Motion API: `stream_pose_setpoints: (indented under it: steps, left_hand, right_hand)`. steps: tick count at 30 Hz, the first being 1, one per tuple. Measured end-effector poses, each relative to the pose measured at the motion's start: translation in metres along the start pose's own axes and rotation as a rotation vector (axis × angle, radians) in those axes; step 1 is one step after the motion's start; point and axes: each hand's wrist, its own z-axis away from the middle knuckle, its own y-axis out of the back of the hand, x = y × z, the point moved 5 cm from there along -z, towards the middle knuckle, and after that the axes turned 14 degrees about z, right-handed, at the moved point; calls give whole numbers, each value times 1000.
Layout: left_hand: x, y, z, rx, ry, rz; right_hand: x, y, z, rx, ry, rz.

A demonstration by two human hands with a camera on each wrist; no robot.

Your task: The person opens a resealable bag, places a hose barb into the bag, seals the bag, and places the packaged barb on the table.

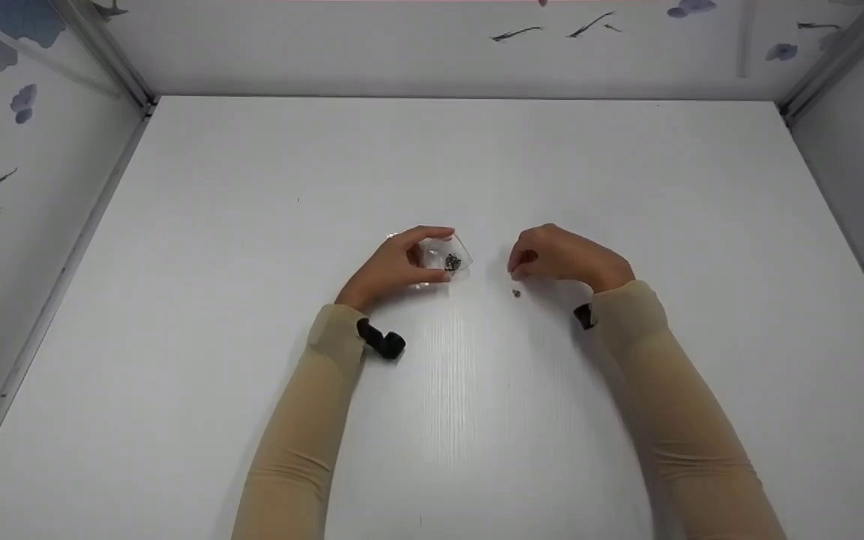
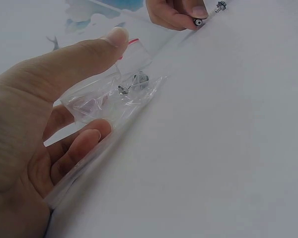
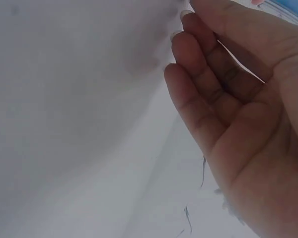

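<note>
My left hand (image 1: 387,271) curves round a clear zip bag (image 2: 134,106) with thumb and fingers on either side of it. Inside the bag lies a small cluster of dark metal screws (image 1: 453,262). To the right, my right hand (image 1: 563,255) is close to the tabletop, its thumb and forefinger pinching a small screw (image 2: 198,22) seen end-on in the left wrist view. Another small screw (image 1: 516,293) lies on the table just below those fingertips. In the right wrist view the other fingers (image 3: 188,54) are bent, and the pinched screw is out of sight.
A white tabletop (image 1: 447,420) stretches all round the hands. White panels with blue-grey prints enclose it, the back panel (image 1: 432,60) along the far edge and others at the left and right. A black wrist camera (image 1: 383,341) sticks out beside the left cuff.
</note>
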Motion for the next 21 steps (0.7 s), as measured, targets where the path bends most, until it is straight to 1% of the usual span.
stream_pose_setpoints:
  steps: [3, 10, 16, 21]
  left_hand:
    - [0, 0, 0, 4, 1, 3]
    - [0, 0, -1, 12, 1, 22]
    - [0, 0, -1, 5, -6, 38]
    - [0, 0, -1, 8, -14, 40]
  right_hand:
    - [-3, 2, -2, 21, 0, -6]
    - [-12, 11, -5, 115, 70, 6]
    - [-20, 15, -9, 132, 62, 18]
    - [-30, 18, -11, 152, 102, 13]
